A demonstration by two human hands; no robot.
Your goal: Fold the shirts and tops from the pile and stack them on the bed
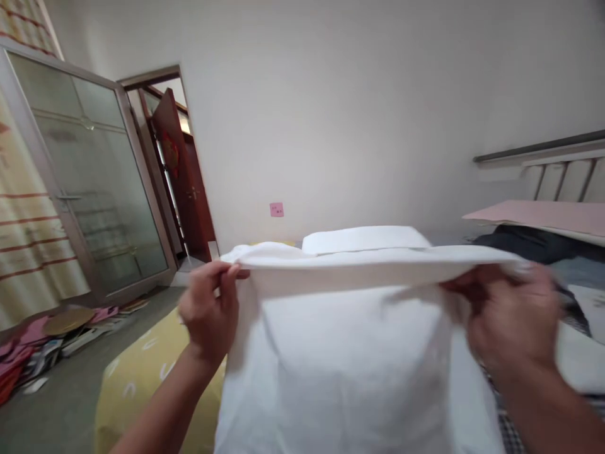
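A white cloth (350, 353) hangs in front of me, its top edge stretched level between my hands. My left hand (210, 309) pinches the cloth's left corner with fingers closed. My right hand (513, 321) is closed on the right end of the same edge and is slightly blurred. Behind the cloth's top edge lies a folded white piece (363, 239) on the bed.
A bed with a yellow sheet (142, 372) is below the cloth, its metal headboard (558, 170) at the right. Dark clothing (529, 246) and a pink board (543, 214) lie near the headboard. A frosted glass door (94, 183) and scattered books (57, 347) are at the left.
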